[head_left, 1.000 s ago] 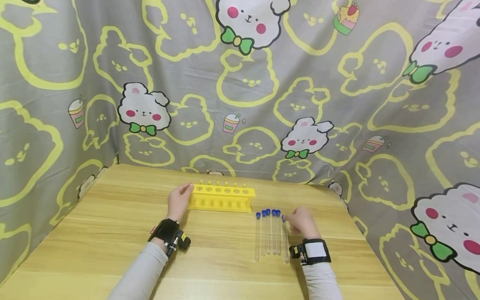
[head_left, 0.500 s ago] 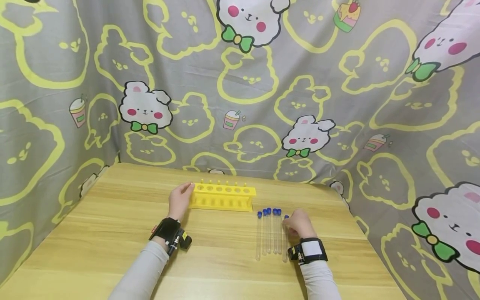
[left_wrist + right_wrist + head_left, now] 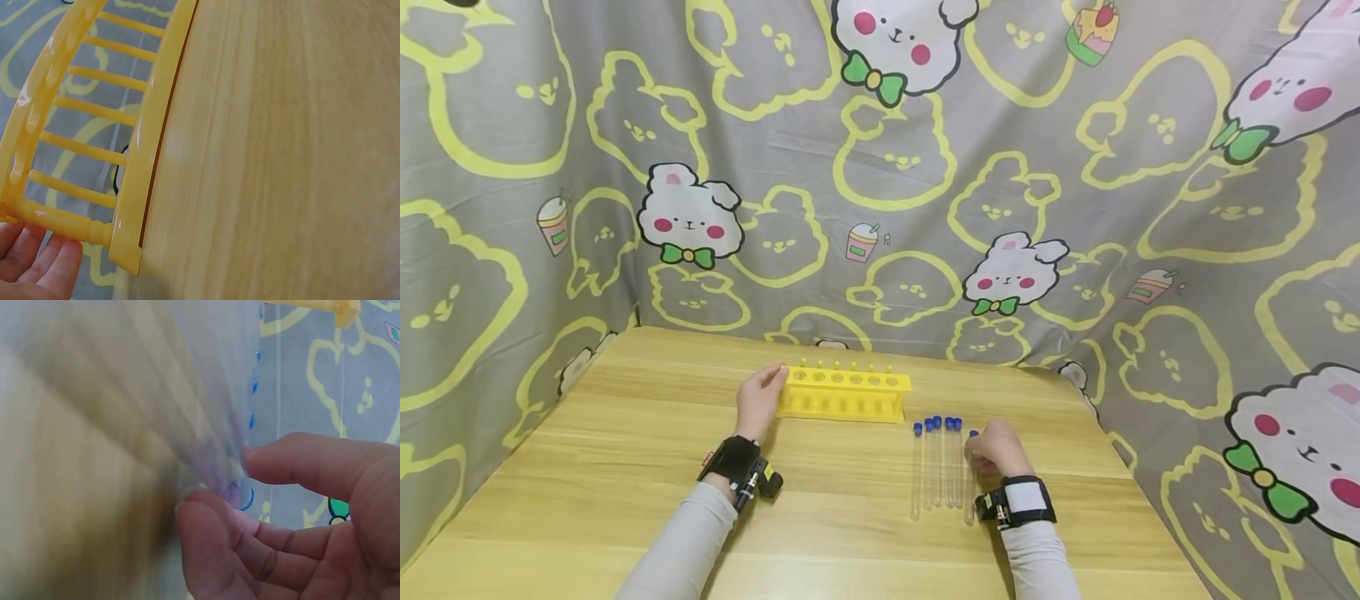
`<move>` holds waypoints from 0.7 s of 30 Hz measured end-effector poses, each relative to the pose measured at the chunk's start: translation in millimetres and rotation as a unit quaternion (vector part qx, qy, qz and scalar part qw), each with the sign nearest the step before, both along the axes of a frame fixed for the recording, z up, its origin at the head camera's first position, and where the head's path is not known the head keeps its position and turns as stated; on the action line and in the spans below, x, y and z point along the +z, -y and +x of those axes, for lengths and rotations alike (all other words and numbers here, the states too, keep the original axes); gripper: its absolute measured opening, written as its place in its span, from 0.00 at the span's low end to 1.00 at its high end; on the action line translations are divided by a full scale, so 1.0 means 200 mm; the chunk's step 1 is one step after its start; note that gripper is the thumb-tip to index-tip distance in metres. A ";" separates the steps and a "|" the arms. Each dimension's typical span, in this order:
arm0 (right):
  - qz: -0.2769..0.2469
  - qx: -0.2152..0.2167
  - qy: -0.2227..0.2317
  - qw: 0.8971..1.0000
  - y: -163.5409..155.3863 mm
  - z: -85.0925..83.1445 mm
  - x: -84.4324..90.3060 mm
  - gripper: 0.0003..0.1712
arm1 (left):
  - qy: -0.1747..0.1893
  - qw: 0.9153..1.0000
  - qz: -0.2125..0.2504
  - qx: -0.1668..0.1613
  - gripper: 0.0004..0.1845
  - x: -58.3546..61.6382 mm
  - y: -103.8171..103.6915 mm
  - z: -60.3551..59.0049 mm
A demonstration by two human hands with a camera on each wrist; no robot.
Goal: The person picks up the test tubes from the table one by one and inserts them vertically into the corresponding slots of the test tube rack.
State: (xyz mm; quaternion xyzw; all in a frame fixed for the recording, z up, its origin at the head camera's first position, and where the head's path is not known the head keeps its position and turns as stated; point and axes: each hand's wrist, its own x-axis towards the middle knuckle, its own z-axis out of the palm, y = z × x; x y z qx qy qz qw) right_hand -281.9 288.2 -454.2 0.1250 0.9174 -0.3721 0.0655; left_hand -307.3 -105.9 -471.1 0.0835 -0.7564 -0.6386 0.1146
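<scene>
A yellow test tube rack point(image 3: 848, 387) stands toward the back of the table, its row of holes unfilled. My left hand point(image 3: 757, 400) holds the rack's left end; in the left wrist view its fingers point(image 3: 59, 265) lie against the end post. At the right, my right hand point(image 3: 1002, 450) pinches a clear test tube point(image 3: 971, 498) just below its blue cap point(image 3: 973, 433). The right wrist view has this tube blurred between thumb point(image 3: 294, 456) and fingers. Several more blue-capped test tubes point(image 3: 917, 475) lie side by side to its left.
The wooden table point(image 3: 820, 533) carries all of this. A grey patterned curtain point(image 3: 805, 142) hangs behind and along both sides. Black camera straps point(image 3: 733, 458) sit on both wrists.
My right hand has shifted slightly left over the outermost test tube, and its cap end has tipped a little to the right. My left hand stays on the rack.
</scene>
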 end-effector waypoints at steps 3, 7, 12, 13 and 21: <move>-0.006 0.007 -0.002 1.000 -0.01 0.01 0.01 0.14 | 0.002 1.000 0.003 0.001 0.25 0.00 0.00 0.01; -0.018 0.012 -0.011 1.000 -0.02 0.01 0.05 0.09 | 0.004 1.000 0.008 0.000 0.25 0.01 0.01 0.01; -0.027 0.022 -0.031 0.999 -0.03 0.02 0.09 0.09 | 0.006 1.000 0.009 0.000 0.25 0.00 0.01 0.01; -0.025 0.024 -0.037 0.999 -0.03 0.02 0.10 0.09 | 0.007 1.000 0.008 0.001 0.25 0.00 0.01 0.01; -0.008 0.019 -0.074 0.997 -0.02 0.03 0.19 0.10 | 0.002 1.000 0.009 0.000 0.26 0.00 0.00 0.00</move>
